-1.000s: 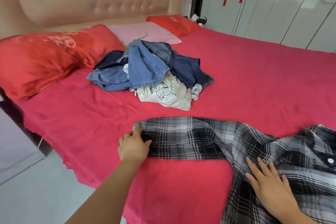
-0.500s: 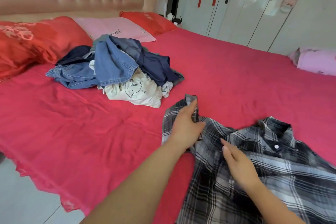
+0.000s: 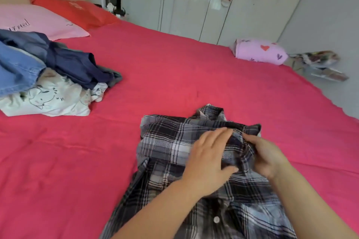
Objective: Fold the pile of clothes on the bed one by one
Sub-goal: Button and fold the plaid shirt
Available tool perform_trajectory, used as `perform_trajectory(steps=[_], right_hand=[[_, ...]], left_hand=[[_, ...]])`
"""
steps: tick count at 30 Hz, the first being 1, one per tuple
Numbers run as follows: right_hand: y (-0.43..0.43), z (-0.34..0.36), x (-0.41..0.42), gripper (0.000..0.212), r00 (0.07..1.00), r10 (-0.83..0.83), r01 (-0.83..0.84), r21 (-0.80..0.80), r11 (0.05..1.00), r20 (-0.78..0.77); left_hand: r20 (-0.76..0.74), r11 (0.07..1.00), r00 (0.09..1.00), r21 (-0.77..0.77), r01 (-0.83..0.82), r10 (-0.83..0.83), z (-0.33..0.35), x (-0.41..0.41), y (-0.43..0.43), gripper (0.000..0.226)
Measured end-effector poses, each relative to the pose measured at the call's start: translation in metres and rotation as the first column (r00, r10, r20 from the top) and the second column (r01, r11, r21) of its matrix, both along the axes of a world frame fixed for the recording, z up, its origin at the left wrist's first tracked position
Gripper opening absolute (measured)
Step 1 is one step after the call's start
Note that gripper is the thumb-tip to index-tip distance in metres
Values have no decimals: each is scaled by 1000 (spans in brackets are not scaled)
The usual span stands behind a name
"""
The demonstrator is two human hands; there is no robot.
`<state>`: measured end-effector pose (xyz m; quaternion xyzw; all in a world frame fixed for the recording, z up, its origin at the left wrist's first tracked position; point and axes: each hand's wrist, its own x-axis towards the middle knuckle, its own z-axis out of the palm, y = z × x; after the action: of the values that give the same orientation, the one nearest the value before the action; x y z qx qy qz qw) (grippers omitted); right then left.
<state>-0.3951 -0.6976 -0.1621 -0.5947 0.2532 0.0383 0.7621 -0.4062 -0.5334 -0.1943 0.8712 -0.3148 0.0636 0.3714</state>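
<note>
Head view, one frame.

- Far left: I log the pile point(image 3: 58, 68) unfolded on the bed point(image 3: 174, 68). It has denim and navy pieces on top and a white cartoon-print top point(image 3: 48, 101) underneath at its near edge. Behind it lie a pink pillow point(image 3: 38, 21) and a red pillow point(image 3: 77, 13).
- Centre: the shirt point(image 3: 167, 141), grey-black plaid, lies on the bed well apart from the pile and right of it. Its collar point(image 3: 211, 112) is at the far end, and the body runs toward me, off the bottom edge. One white button point(image 3: 216, 219) shows near the bottom.
- Left hand point(image 3: 209, 159): released, with fingers straight and palm down, resting flat on the shirt's upper part just below the collar.
- Right hand point(image 3: 268, 157): just beside the left, grasping a bunched fold of shirt cloth, with fingers curled round it and the thumb on top. I cannot tell which part of the shirt the fold is.
- Far right: a lilac cushion point(image 3: 260, 53) with heart prints sits at the bed's far corner.
</note>
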Motion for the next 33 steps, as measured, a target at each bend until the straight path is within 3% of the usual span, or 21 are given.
perform_trajectory(steps=[2, 5, 7, 9, 14, 17, 19, 21, 23, 26, 28, 30, 32, 33], right_hand=[[-24, -4, -15, 25, 998, -67, 68, 58, 996, -19], [-56, -12, -37, 25, 986, -161, 165, 71, 984, -52], [-74, -22, -51, 23, 972, -218, 223, 58, 973, -84], [-88, -39, -60, 20, 957, -262, 267, 28, 963, -121], [-95, -64, -78, 15, 943, -288, 282, -56, 958, -166], [-96, -75, -83, 13, 931, -302, 267, -185, 946, -203], [-96, -82, -81, 8, 935, -266, 155, -404, 902, -236], [-92, -80, -76, 27, 934, -220, -41, -698, 715, -281], [-82, -67, -73, 43, 930, -229, -169, -888, 428, -288], [-66, -57, -65, 63, 963, -183, -194, -980, 46, -199], [-52, -64, -56, 58, 994, 31, -101, -994, -37, -102], [-39, -84, -50, 58, 968, 193, -145, -986, -81, -158], [-38, -102, -48, 93, 914, 231, -309, -941, -138, -334], [-41, -111, -52, 108, 892, 199, -388, -914, -119, -405]], left_hand=[[65, 979, 996, 194, -67, 55, -12, 3, 9, 96], [126, 855, 972, 462, -234, 198, -45, 12, 31, 108], [173, 783, 924, 493, -381, 341, -61, 16, 48, 108], [78, 746, 898, 528, -406, 433, -71, 20, 63, 94], [-96, 803, 873, 450, -391, 478, -73, 31, 87, 81], [-82, 800, 874, 449, -397, 480, -70, 36, 98, 73], [-72, 794, 900, 506, -338, 429, -67, 37, 97, 75], [-71, 747, 928, 618, -246, 365, -60, 39, 92, 82], [-98, 727, 939, 661, -187, 331, -45, 42, 85, 87], [-177, 850, 963, 520, -84, 204, -25, 49, 66, 81], [-205, 903, 969, 428, -36, 136, -25, 54, 49, 66], [-213, 865, 967, 501, -15, 140, -39, 61, 38, 59], [-222, 741, 951, 671, -11, 215, -63, 68, 44, 62], [-227, 689, 934, 724, -26, 275, -73, 72, 52, 65]])
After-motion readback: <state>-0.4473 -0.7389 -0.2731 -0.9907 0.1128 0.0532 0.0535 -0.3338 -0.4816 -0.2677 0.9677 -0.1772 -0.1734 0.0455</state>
